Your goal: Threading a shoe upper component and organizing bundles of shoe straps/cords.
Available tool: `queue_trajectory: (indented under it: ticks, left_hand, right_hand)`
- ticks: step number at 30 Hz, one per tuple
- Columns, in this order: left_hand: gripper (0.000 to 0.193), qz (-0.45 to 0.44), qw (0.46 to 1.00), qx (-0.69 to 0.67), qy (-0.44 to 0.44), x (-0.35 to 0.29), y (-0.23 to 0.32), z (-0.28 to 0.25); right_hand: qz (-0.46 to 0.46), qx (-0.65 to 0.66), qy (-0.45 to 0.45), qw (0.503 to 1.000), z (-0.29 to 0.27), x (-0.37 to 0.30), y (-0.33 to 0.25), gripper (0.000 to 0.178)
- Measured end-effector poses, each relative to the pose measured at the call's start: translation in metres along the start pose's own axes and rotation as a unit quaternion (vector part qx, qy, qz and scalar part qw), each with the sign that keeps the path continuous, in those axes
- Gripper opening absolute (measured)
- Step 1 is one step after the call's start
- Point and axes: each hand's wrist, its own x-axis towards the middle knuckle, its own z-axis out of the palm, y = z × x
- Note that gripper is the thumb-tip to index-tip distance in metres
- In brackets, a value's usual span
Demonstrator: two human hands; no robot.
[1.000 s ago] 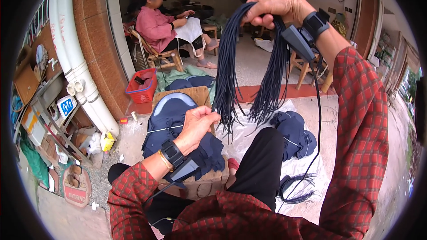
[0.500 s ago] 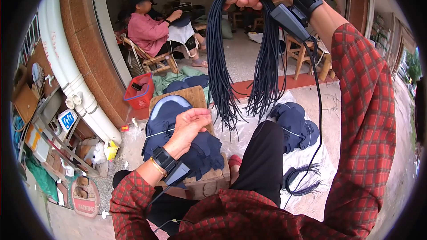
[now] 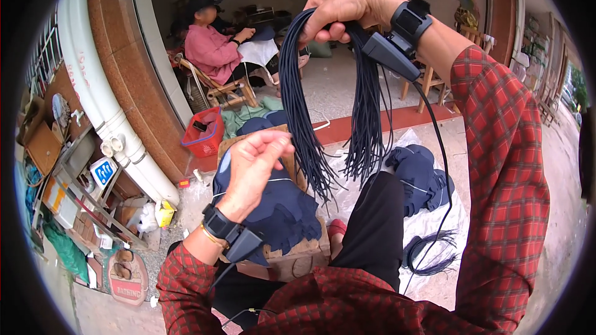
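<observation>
High in front of me my right hand (image 3: 347, 12) grips a bundle of dark navy cords (image 3: 297, 87) near its middle. The bundle is folded over the hand, and its two halves hang down with loose, frayed-looking ends. Lower and to the left, my left hand (image 3: 253, 164) is closed in a pinch beside the hanging cords. Whatever its fingertips hold, if anything, is too small to make out. Below that hand lies a stack of navy fabric pieces (image 3: 279, 217), tied with a pale string, on a wooden stool (image 3: 304, 263).
On the plastic sheet (image 3: 450, 229) to the right rest a tied navy fabric bundle (image 3: 416, 177) and a smaller coil of cords (image 3: 428, 251). A red basket (image 3: 205, 139) stands behind the stool. Another person (image 3: 214, 49) sits beyond the doorway. A cable (image 3: 444, 167) hangs from my right wrist.
My right hand and the hanging cords have moved a little left and down. The left hand has lifted toward the cords, its fingers still pinched. The view has shifted slightly.
</observation>
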Motion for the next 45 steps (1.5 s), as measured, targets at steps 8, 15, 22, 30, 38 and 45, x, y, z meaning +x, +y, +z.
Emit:
queue_trajectory:
  ticks: [8, 15, 22, 30, 38, 45]
  left_hand:
    - [0.027, -0.041, 0.999, 0.010, -0.008, -0.008, 0.008, 0.032]
    - [0.035, -0.020, 0.998, -0.062, -0.002, -0.003, -0.002, 0.032]
    - [0.042, -0.028, 0.999, -0.021, 0.009, -0.020, -0.015, 0.030]
    - [0.028, -0.126, 0.992, 0.012, -0.016, -0.033, -0.026, 0.022]
    - [0.068, 0.140, 0.984, 0.109, -0.004, 0.027, 0.031, 0.001]
    - [0.023, 0.021, 0.993, 0.067, -0.090, 0.060, 0.051, 0.025]
  right_hand:
    - [-0.008, -0.022, -0.035, 0.999, 0.020, 0.012, -0.014, 0.012]
    - [0.007, -0.033, -0.030, 0.999, 0.021, 0.012, -0.010, 0.014]
    - [0.008, 0.000, -0.025, 1.000, 0.004, 0.010, -0.006, 0.010]
    - [0.000, -0.005, 0.007, 1.000, -0.009, -0.001, -0.005, 0.019]
    - [0.014, -0.036, -0.085, 0.996, 0.040, 0.002, 0.021, 0.019]
    - [-0.018, -0.027, -0.094, 0.995, 0.056, 0.016, 0.029, 0.017]
